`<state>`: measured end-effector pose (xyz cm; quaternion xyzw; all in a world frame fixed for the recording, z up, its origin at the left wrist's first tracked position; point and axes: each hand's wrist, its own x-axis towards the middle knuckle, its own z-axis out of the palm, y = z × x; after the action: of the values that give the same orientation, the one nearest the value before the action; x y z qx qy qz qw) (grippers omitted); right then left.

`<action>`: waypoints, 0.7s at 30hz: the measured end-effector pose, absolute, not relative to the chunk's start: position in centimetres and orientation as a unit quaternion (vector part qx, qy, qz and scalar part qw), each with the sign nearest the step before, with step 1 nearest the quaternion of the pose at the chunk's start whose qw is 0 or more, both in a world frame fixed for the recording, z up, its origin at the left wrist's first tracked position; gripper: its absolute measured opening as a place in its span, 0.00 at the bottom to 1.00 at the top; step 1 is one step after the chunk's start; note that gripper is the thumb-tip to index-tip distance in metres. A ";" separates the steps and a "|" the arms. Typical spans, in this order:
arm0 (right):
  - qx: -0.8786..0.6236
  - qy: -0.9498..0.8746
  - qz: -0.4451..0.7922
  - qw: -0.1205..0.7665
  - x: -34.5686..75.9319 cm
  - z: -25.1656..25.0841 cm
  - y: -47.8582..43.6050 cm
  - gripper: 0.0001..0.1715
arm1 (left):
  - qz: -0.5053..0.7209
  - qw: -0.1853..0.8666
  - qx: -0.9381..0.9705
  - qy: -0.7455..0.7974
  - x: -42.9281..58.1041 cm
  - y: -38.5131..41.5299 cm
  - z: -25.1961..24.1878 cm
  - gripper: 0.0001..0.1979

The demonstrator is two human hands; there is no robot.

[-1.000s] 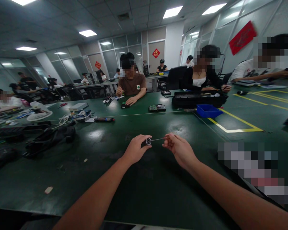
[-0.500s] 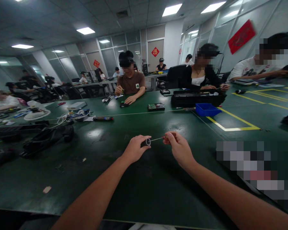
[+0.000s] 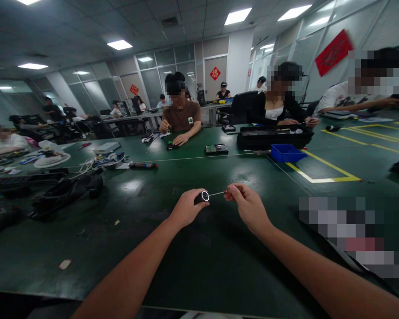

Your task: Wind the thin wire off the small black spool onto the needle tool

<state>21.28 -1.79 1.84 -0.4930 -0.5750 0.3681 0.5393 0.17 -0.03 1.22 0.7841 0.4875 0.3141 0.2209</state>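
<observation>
In my left hand (image 3: 186, 207), fingers and thumb wrap around a black cylindrical electric screwdriver (image 3: 199, 197). Its round end faces right and carries a bright white ring. From the middle of that ring a thin metal shaft (image 3: 216, 193) runs out to the right. The far end of the shaft meets my right hand (image 3: 244, 201), whose thumb and fingers are pinched together on it. Something reddish at those fingertips is too small to make out. Both hands are above the green table (image 3: 193, 261).
A blue bin (image 3: 287, 153) and a long black case (image 3: 274, 136) stand ahead on the right. Beyond my hands lies a green circuit-board device (image 3: 216, 149). A black bag (image 3: 66, 192) and cables are on the left. Co-workers sit across the table.
The white ring on the screwdriver's end looks brighter now. My right hand has shifted very slightly; both hands keep their hold.
</observation>
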 end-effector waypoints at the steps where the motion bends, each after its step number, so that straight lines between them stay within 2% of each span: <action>1: -0.493 -0.575 0.366 0.540 21.3 1.9 -1.8 0.22 | 0.313 0.220 0.785 0.487 0.2 0.0 1.2 0.17; 6: -0.530 -0.613 0.321 0.491 21.6 2.7 -2.1 0.22 | 0.301 0.203 0.802 0.475 0.0 0.1 1.0 0.17; 10: -0.482 -0.627 0.335 0.512 21.5 2.5 -2.2 0.17 | 0.301 0.193 0.806 0.472 -0.1 0.1 1.1 0.17; 14: -0.509 -0.640 0.307 0.487 21.3 1.9 -2.1 0.19 | 0.287 0.189 0.811 0.473 0.0 0.1 1.2 0.17; 17: -0.513 -0.626 0.290 0.511 21.2 1.5 -2.0 0.16 | 0.282 0.184 0.814 0.474 0.0 0.1 1.1 0.17; 21: -0.482 -0.563 0.376 0.557 21.1 0.9 -1.3 0.16 | 0.293 0.175 0.807 0.482 -0.1 0.3 1.0 0.17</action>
<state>21.14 -1.34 0.86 -0.4819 -0.5626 0.3763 0.5565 -0.12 0.34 1.02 0.8071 0.4817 0.2931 0.1751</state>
